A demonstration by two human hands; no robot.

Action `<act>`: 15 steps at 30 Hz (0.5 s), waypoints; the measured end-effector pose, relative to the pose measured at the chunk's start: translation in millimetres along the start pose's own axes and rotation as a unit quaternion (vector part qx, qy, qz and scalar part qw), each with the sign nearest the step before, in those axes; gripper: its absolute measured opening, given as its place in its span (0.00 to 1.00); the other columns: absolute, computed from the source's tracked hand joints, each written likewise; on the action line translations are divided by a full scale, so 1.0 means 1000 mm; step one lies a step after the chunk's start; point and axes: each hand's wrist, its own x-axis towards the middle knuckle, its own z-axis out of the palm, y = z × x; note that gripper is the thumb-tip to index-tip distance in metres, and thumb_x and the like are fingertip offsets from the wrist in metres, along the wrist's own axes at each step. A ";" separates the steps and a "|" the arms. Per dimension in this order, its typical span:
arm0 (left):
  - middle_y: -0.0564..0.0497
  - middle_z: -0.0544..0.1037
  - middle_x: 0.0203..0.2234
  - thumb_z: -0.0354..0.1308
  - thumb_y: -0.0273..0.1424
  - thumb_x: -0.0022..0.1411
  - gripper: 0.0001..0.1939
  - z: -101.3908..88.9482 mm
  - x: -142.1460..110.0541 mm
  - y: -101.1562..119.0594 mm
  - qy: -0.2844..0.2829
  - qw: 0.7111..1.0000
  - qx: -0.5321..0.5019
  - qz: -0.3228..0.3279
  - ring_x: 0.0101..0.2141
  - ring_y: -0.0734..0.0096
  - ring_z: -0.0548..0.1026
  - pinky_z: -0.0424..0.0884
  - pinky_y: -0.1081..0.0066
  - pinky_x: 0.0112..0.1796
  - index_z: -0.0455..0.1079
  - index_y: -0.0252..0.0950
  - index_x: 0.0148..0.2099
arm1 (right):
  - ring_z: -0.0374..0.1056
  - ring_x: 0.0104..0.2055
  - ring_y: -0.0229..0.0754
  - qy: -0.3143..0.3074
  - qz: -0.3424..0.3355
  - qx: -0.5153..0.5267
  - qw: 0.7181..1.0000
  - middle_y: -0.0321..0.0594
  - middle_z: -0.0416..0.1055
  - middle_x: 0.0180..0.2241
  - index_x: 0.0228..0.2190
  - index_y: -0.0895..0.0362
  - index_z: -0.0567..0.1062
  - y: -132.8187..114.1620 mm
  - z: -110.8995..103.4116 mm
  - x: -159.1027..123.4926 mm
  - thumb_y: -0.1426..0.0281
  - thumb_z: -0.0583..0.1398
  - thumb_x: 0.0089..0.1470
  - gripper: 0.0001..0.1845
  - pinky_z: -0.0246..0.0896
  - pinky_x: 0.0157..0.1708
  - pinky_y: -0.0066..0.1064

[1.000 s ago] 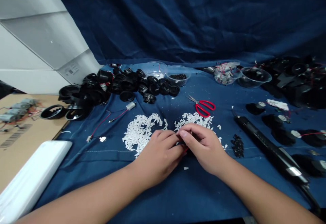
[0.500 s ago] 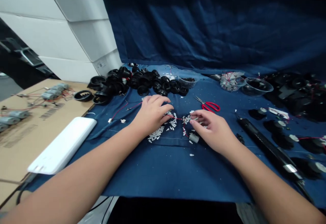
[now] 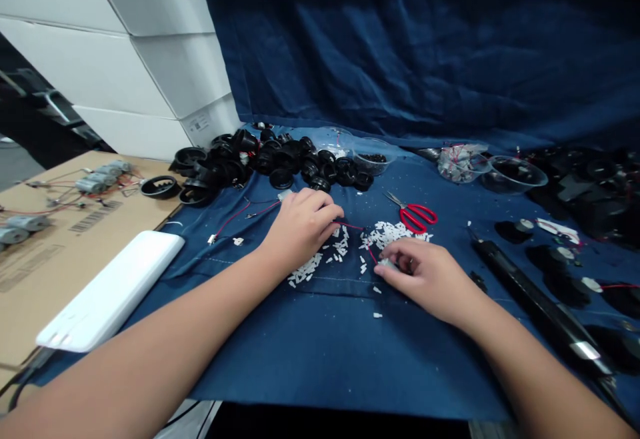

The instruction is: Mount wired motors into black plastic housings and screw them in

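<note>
My left hand is curled down over the cloth, its fingertips closed on a red wire. A light grey piece pokes out past its knuckles, and another red wire emerges on its left side. The held wire runs right and bends down to a small grey motor. My right hand has its thumb and fingers closed around that motor, partly covering it. Small white connector pieces lie in one pile by my left hand and another pile beyond my right.
Red-handled scissors lie beyond the right pile. Black round housings heap at the back, beside a clear bowl. A black pen-shaped tool lies at right. A white power bank and cardboard with motors are at left.
My right hand has moved down from the white pieces onto the small motor and closed on it, uncovering the right pile. My left hand has stayed nearly in place.
</note>
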 end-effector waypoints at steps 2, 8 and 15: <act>0.48 0.79 0.42 0.60 0.32 0.75 0.04 0.000 0.002 -0.002 0.014 1.000 -0.001 -0.002 0.44 0.58 0.73 0.64 0.59 0.45 0.76 0.40 0.47 | 0.67 0.33 0.41 0.036 0.020 0.079 0.996 0.36 0.74 0.32 0.40 0.51 0.81 0.005 -0.001 0.003 0.56 0.70 0.58 0.14 0.62 0.34 0.35; 0.44 0.80 0.46 0.57 0.31 0.76 0.13 0.001 0.003 -0.002 0.071 0.997 -0.010 -0.023 0.46 0.57 0.73 0.68 0.58 0.47 0.71 0.37 0.59 | 0.72 0.31 0.38 0.086 0.038 0.337 0.937 0.37 0.76 0.34 0.43 0.54 0.79 0.004 0.005 0.011 0.52 0.71 0.56 0.21 0.72 0.34 0.31; 0.46 0.81 0.43 0.57 0.34 0.77 0.09 -0.004 -0.001 0.001 0.026 0.999 -0.031 0.015 0.42 0.60 0.75 0.68 0.60 0.44 0.73 0.37 0.54 | 0.75 0.37 0.33 0.142 0.009 0.525 0.839 0.33 0.77 0.41 0.40 0.49 0.78 -0.002 -0.018 0.007 0.56 0.73 0.55 0.17 0.74 0.36 0.22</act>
